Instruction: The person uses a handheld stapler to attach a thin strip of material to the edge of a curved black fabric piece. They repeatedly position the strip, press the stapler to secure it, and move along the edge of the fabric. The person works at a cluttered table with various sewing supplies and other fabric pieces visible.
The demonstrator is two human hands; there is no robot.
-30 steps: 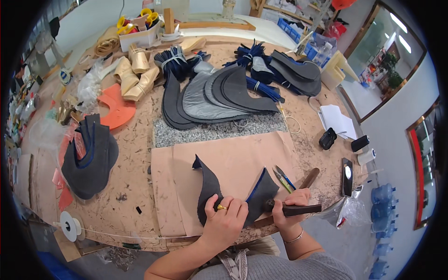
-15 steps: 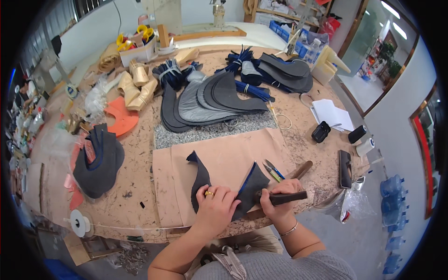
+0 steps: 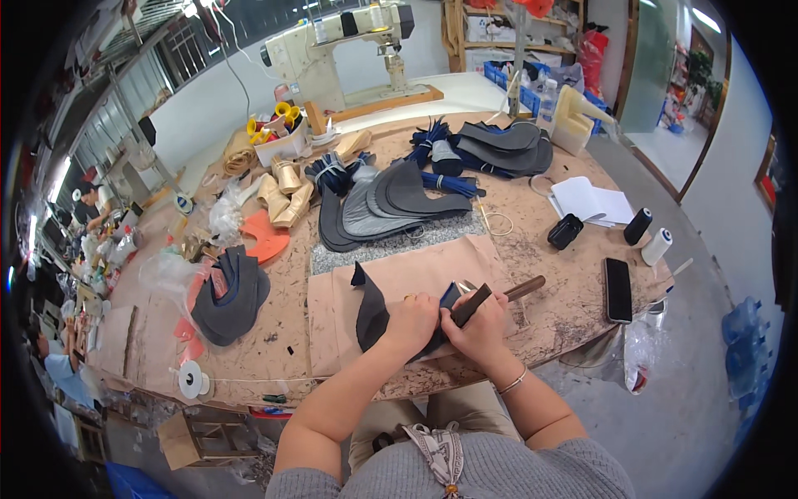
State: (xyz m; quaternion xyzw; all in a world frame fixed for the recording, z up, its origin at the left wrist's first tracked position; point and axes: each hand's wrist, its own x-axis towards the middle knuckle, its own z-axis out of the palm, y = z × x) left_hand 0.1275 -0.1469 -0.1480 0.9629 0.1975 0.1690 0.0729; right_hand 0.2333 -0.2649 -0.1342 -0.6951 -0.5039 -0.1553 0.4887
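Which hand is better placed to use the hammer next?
Probably the right hand: it grips the hammer, close to the dark grey material. The left hand rests on that material and seems better placed to steady it.

Right side of desk [image 3: 241, 356]: black phone [image 3: 618, 289] is lying near the edge, black spool [image 3: 637, 226] and white spool [image 3: 657, 247] are sitting just beyond it, white papers [image 3: 586, 202] are lying near a small black case [image 3: 565, 231]. Left side: orange cutout [image 3: 268, 239] is lying flat, white reel [image 3: 194, 380] is sitting by the near edge. Far end: white bin [image 3: 281, 149] is holding yellow-handled tools [image 3: 287, 111]. Sewing machine [image 3: 320, 71] is standing behind. Blue water jugs [image 3: 746, 339] are sitting on the floor [image 3: 682, 358], far right.
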